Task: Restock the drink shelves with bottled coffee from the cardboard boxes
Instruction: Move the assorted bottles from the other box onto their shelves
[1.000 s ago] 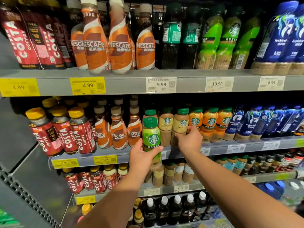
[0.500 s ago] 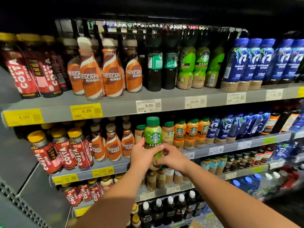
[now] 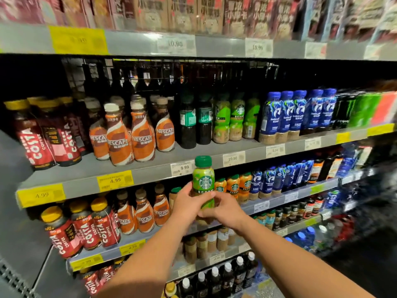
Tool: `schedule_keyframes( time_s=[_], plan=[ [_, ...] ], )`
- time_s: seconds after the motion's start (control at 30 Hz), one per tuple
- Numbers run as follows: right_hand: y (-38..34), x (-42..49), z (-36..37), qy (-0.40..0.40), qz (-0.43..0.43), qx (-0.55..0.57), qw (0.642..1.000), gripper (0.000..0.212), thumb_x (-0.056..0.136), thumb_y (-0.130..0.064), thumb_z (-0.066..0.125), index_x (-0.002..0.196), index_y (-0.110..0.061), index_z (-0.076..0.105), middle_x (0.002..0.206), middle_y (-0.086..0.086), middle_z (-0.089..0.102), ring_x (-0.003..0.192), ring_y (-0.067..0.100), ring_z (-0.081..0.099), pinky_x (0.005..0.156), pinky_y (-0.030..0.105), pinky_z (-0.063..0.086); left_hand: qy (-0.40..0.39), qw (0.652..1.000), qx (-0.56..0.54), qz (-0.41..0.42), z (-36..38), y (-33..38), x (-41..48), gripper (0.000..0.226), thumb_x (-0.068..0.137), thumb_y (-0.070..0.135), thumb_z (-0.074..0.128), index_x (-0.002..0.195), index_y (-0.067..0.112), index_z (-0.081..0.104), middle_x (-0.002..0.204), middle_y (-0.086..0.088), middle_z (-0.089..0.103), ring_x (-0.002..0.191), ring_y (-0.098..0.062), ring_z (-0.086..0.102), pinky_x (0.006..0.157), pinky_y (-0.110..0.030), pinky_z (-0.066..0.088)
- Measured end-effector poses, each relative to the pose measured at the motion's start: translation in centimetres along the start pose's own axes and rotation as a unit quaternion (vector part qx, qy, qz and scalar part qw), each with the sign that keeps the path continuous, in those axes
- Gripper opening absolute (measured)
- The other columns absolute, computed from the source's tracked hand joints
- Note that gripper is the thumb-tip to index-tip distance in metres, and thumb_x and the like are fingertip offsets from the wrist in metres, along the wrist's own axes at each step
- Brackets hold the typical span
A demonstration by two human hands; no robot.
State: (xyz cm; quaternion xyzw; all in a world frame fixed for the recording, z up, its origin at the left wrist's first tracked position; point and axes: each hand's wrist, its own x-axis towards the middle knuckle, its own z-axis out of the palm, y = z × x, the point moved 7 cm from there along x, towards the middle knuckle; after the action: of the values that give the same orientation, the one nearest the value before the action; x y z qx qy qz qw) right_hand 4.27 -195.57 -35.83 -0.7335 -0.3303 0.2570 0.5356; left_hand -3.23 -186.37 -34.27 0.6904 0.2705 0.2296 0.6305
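Both hands are wrapped around one green Starbucks bottle [image 3: 203,179]: the left hand [image 3: 189,204] grips its left side with the thumb across the label, and the right hand [image 3: 228,212] curls its fingers round the lower part from the right, so the two hands touch in front of it. The bottle stands upright in the air before the shelves, its base hidden by the fingers and its green cap level with the 9.99 price tag [image 3: 182,167]. Just behind it to the right sit orange Starbucks bottles [image 3: 233,186] on the middle shelf [image 3: 279,200], with blue bottles [image 3: 277,179] further along. To the left on that shelf stand Nescafé bottles [image 3: 142,218] and, lower left, red Costa bottles [image 3: 86,229]. The shelf above carries more of the same brands.
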Motion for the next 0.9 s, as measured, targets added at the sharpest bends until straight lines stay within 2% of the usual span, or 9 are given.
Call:
schedule_keyframes(
  time_s=[0.17, 0.23, 0.33, 0.43, 0.5, 0.6, 0.67, 0.77, 0.9],
  plan=[
    [-3.3, 0.0, -3.9, 0.040, -0.012, -0.009, 0.999, 0.043, 0.064, -0.004, 0.082, 0.103, -0.015, 0.068, 0.087, 0.003, 0.072, 0.076, 0.016, 0.067, 0.069, 0.032, 0.057, 0.003, 1.000, 0.017, 0.023, 1.9, 5.1, 0.4, 0.045, 0.071, 0.024, 0.082, 0.112, 0.019, 0.064, 0.102, 0.000, 0.070, 0.093, -0.015, 0.066, 0.077, -0.027, 0.054],
    [-4.6, 0.1, -5.9, 0.056, -0.019, -0.020, 0.998, 0.046, 0.063, -0.005, 0.082, 0.106, -0.013, 0.067, 0.085, 0.002, 0.071, 0.074, 0.015, 0.066, 0.064, 0.031, 0.056, 0.009, 0.999, 0.018, 0.037, 3.2, 7.2, 0.6, 0.041, 0.071, 0.023, 0.082, 0.106, 0.018, 0.063, 0.098, 0.001, 0.069, 0.088, -0.013, 0.065, 0.072, -0.023, 0.052],
    [-6.0, 0.6, -9.6, 0.094, -0.023, -0.036, 0.995, 0.055, 0.059, -0.011, 0.084, 0.108, -0.016, 0.060, 0.094, 0.002, 0.069, 0.083, 0.017, 0.066, 0.072, 0.032, 0.056, 0.032, 0.998, 0.022, 0.058, 5.3, 10.1, 1.2, 0.038, 0.071, 0.020, 0.083, 0.101, 0.017, 0.061, 0.091, 0.001, 0.068, 0.081, -0.013, 0.064, 0.067, -0.021, 0.049],
    [-7.2, 1.5, -12.7, 0.103, -0.029, -0.035, 0.994, 0.055, 0.059, -0.013, 0.084, 0.105, -0.016, 0.055, 0.097, 0.003, 0.068, 0.088, 0.020, 0.066, 0.079, 0.035, 0.055, 0.044, 0.997, 0.021, 0.067, 7.8, 12.3, 2.5, 0.033, 0.070, 0.018, 0.083, 0.093, 0.021, 0.060, 0.094, -0.002, 0.070, 0.085, -0.018, 0.065, 0.080, -0.034, 0.054],
    [-7.7, 2.4, -14.6, 0.104, -0.038, -0.024, 0.994, 0.054, 0.058, -0.011, 0.081, 0.103, -0.016, 0.054, 0.096, 0.004, 0.067, 0.088, 0.022, 0.066, 0.080, 0.038, 0.055, 0.046, 0.996, 0.030, 0.073, 9.5, 13.8, 3.3, 0.032, 0.071, 0.014, 0.081, 0.094, 0.022, 0.059, 0.095, -0.003, 0.070, 0.086, -0.018, 0.065, 0.085, -0.036, 0.054],
    [-8.7, 3.5, -17.3, 0.102, -0.065, 0.019, 0.992, 0.047, 0.065, 0.004, 0.076, 0.105, -0.011, 0.056, 0.092, 0.002, 0.065, 0.083, 0.018, 0.062, 0.070, 0.022, 0.052, 0.066, 0.992, 0.049, 0.093, 11.7, 15.8, 4.7, 0.036, 0.073, 0.013, 0.080, 0.103, 0.019, 0.060, 0.098, 0.000, 0.068, 0.086, -0.014, 0.063, 0.079, -0.029, 0.052],
    [-9.3, 4.4, -18.9, 0.108, -0.084, 0.026, 0.990, 0.046, 0.066, 0.004, 0.076, 0.107, -0.007, 0.059, 0.090, 0.001, 0.066, 0.079, 0.015, 0.061, 0.063, 0.015, 0.050, 0.088, 0.989, 0.056, 0.104, 12.7, 16.8, 5.7, 0.039, 0.075, 0.017, 0.079, 0.110, 0.015, 0.061, 0.100, 0.000, 0.067, 0.087, -0.014, 0.062, 0.075, -0.024, 0.047],
    [-9.6, 6.3, -20.6, 0.120, -0.097, 0.008, 0.988, 0.045, 0.065, -0.002, 0.079, 0.106, -0.015, 0.064, 0.088, -0.004, 0.066, 0.081, 0.014, 0.063, 0.070, 0.022, 0.055, 0.130, 0.984, 0.061, 0.109, 13.5, 17.6, 7.3, 0.037, 0.077, 0.024, 0.078, 0.110, 0.015, 0.064, 0.101, 0.000, 0.069, 0.091, -0.016, 0.062, 0.074, -0.024, 0.045],
    [-9.2, 8.2, -21.9, 0.162, -0.095, -0.034, 0.982, 0.047, 0.065, -0.005, 0.079, 0.107, -0.018, 0.063, 0.094, -0.001, 0.066, 0.085, 0.015, 0.062, 0.077, 0.030, 0.054, 0.147, 0.980, 0.073, 0.113, 14.5, 17.7, 8.8, 0.026, 0.078, 0.025, 0.077, 0.098, 0.022, 0.061, 0.085, 0.007, 0.062, 0.084, -0.014, 0.058, 0.066, -0.023, 0.041]
  ],
)
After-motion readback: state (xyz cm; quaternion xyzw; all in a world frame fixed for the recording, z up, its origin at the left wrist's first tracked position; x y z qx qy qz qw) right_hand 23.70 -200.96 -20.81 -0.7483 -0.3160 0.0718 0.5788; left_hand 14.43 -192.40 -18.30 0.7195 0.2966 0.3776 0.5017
